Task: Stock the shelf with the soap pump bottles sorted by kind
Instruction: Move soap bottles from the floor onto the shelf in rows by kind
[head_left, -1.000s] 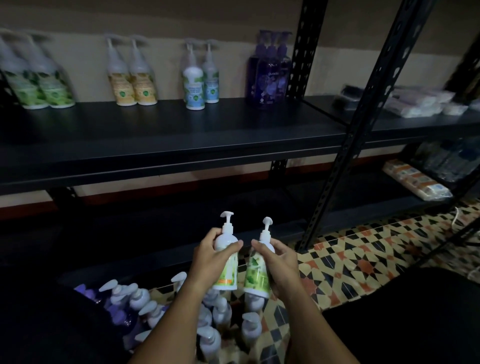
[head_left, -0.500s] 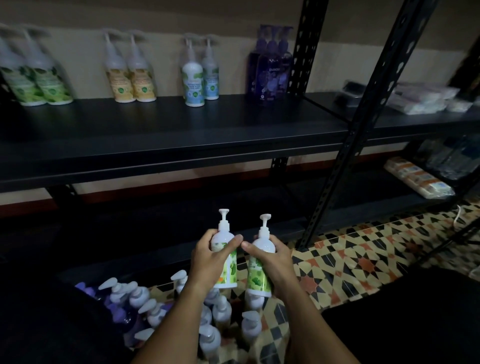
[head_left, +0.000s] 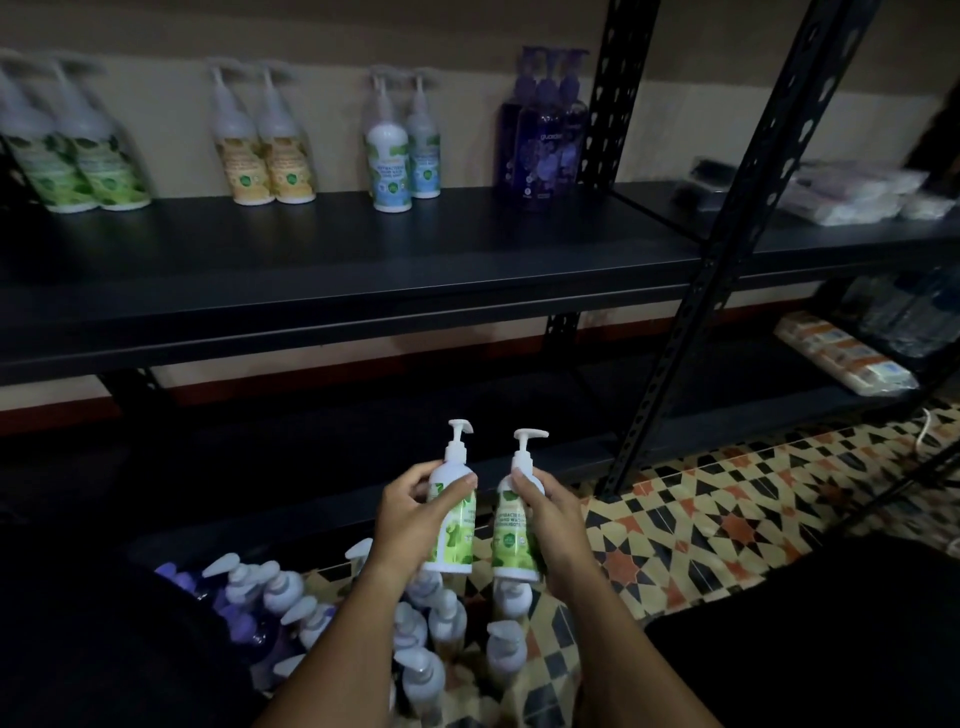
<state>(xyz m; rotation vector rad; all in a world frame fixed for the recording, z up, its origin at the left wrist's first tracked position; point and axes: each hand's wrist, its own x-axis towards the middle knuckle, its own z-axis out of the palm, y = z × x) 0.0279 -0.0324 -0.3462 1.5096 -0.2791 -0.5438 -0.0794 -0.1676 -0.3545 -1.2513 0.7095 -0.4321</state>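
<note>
Since a moment ago both bottles have risen a little from the floor stock and turned labels-up, which suggests a check of kind before shelving. On the shelf, along its back edge from the left end: green pair, yellow pair, blue pair, purple group. Below its front edge, the left hand has its grip curled round a green-labelled bottle; just beside it, the right hand grips another green bottle. Both are white, upright, pumps on, and probably belong at the left end.
</note>
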